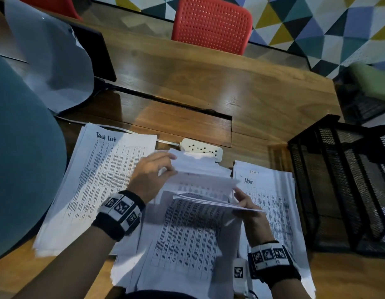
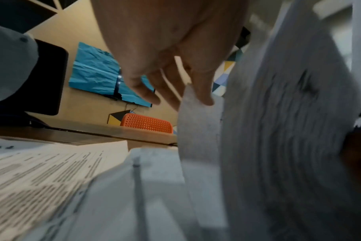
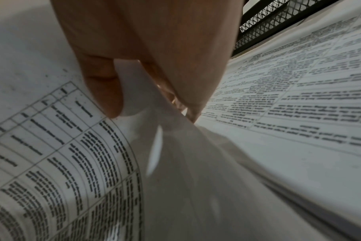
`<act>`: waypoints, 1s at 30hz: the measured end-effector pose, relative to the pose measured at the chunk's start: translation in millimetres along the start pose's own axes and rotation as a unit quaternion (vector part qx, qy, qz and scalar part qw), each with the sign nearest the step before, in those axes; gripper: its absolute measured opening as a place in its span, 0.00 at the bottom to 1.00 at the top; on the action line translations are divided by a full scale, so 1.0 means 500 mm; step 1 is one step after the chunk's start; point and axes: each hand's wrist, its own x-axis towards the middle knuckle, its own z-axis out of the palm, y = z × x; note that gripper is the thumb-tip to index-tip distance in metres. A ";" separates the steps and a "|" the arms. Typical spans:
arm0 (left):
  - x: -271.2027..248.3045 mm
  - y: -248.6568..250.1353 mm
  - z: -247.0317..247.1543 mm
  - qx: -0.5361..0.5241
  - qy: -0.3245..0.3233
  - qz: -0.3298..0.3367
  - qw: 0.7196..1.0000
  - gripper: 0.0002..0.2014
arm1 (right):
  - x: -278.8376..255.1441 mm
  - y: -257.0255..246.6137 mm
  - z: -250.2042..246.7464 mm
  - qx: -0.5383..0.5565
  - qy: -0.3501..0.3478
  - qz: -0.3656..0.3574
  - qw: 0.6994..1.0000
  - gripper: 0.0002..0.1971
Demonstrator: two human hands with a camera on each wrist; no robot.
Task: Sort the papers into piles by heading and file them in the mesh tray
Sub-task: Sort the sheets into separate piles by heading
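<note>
Wood-grain desk [image 1: 241,98] fills the head view, with a red perforated chair [image 1: 212,23] beyond its far edge and a wall of coloured triangles behind that. At the near edge, three lots of printed papers lie side by side. Toward the left edge sits the pile headed "Task List" [image 1: 96,180]; toward the right, just beside the black mesh tray [image 1: 347,184] at the right edge, sits the pile headed "Admin" [image 1: 269,195]. Between them lies the unsorted stack [image 1: 187,238], its top sheets lifted and fanned — their headings too blurred to read.

The left hand [image 1: 151,173] reaches over the far end of the raised sheets [image 1: 200,178]; its fingers [image 2: 204,97] are curled over their upper edge, pinching a few leaves apart. The right hand [image 1: 251,209] holds the near right corner of the same sheets, thumb on top and fingers [image 3: 105,91] beneath, clasping the curled paper between them. Both wrists wear dark bands with black-and-white square markers.

A white power strip [image 1: 201,148] lies on the desk just beyond the lifted sheets, partly covered by them. At the far left corner stands a dark monitor [image 1: 94,52], partly hidden by a grey blurred shape close to the camera.
</note>
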 end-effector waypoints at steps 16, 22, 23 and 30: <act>-0.004 0.000 -0.002 -0.109 -0.109 -0.252 0.955 0.08 | -0.017 0.013 0.000 0.024 -0.007 0.075 0.997 0.28; -0.056 0.037 0.015 -0.289 -0.226 -0.327 0.871 0.29 | -0.040 0.028 0.014 -0.127 -0.015 0.149 0.981 0.24; -0.064 0.032 0.023 -0.279 -0.210 -0.306 0.886 0.29 | -0.040 0.022 0.011 -0.113 0.019 0.125 0.986 0.27; -0.063 -0.007 0.050 -0.087 -0.077 -0.218 0.969 0.14 | -0.043 -0.145 -0.132 -0.088 0.193 -0.020 0.977 0.15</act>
